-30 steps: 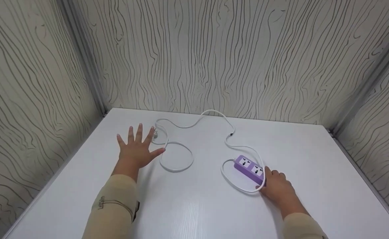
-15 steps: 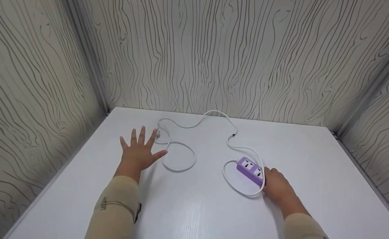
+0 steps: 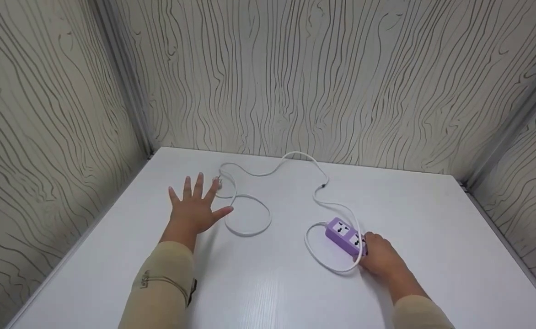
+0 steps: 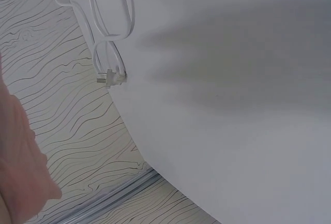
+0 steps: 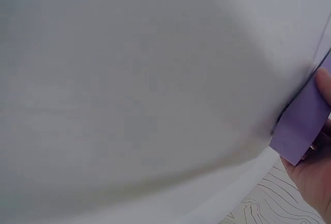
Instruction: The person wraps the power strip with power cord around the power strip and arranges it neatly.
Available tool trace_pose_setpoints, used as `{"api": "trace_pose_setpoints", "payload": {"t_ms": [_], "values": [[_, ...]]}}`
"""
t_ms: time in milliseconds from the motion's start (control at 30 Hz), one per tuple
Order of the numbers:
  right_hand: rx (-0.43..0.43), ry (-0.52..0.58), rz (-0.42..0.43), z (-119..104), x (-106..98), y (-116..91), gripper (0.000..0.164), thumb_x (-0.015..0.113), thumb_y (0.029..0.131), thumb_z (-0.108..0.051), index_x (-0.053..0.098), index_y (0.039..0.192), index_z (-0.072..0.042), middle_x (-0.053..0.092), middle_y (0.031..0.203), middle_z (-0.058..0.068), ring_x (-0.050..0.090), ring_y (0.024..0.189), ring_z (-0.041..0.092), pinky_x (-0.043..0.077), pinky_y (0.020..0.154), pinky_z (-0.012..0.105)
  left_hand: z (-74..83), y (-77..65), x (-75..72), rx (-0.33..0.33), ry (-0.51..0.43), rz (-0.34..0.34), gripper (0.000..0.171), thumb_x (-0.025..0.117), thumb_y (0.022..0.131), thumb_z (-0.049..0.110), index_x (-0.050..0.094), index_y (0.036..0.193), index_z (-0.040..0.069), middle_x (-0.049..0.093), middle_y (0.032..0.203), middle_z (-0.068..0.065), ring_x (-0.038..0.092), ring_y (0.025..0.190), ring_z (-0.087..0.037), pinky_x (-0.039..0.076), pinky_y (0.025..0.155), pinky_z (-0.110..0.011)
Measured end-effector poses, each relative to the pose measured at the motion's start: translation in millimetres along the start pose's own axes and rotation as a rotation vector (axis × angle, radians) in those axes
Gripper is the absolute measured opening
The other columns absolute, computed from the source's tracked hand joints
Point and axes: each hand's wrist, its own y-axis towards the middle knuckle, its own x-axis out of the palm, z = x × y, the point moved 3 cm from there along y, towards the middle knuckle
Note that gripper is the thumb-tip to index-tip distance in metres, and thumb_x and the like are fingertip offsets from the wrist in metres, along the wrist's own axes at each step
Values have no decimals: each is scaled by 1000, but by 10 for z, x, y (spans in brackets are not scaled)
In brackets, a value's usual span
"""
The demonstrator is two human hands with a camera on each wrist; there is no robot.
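At right, the right hand (image 3: 382, 257) is gripping the purple power strip (image 3: 347, 234) by its near right end, its body extending far and left of the grip; the left hand (image 3: 193, 214) is hovering empty, spread wide, near the plug (image 4: 110, 78).

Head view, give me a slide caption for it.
Right hand grips a purple power strip; left hand, fingers spread, hovers above the table near the plug.
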Motion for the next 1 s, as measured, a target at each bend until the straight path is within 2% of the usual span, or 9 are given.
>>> {"api": "trace_pose_setpoints", "payload": {"t_ms": [167,333,433,667,867,1000], "values": [[-27,70,-23,-55,-93,-21,61,71,76,-27,40,118,6,56,104,17,55,98,33,40,88,51,88,-26,-7,15,-24,4,86,25,79,77,8,147,27,-1,153,-12,-3,137,-40,-2,98,-68],[-115,75,2,-134,-207,-28,56,69,78,-26,43,118,3,57,106,14,54,103,34,38,92,50,230,-53,-29,52,-60,-3,85,29,80,75,9,147,27,0,153,-11,-4,137,-39,-2,99,-67],[-156,65,12,-180,-274,-37,55,70,78,-27,44,117,1,58,106,13,54,103,33,39,92,49,296,-54,-17,77,-55,-3,85,27,79,77,8,147,28,-1,153,-11,-4,137,-38,-2,99,-67],[-190,87,-11,-309,-417,-90,62,73,74,-36,46,118,-2,58,106,8,54,100,26,41,90,48,438,-47,24,116,-38,-8,87,19,76,81,2,146,32,-5,153,-9,-6,138,-35,-2,101,-65],[-240,87,-26,-471,-521,-151,54,75,73,-27,48,115,-7,58,102,3,53,94,20,43,85,44,611,-54,55,182,-101,3,85,34,78,75,5,146,33,-3,153,-6,-7,138,-33,-1,102,-63],[-292,86,-39,-580,-568,-198,53,76,73,-26,49,115,-10,58,102,0,52,92,17,43,84,42,724,-48,79,227,-129,2,82,41,81,70,9,146,33,0,154,-5,-4,138,-32,4,103,-61]]}}
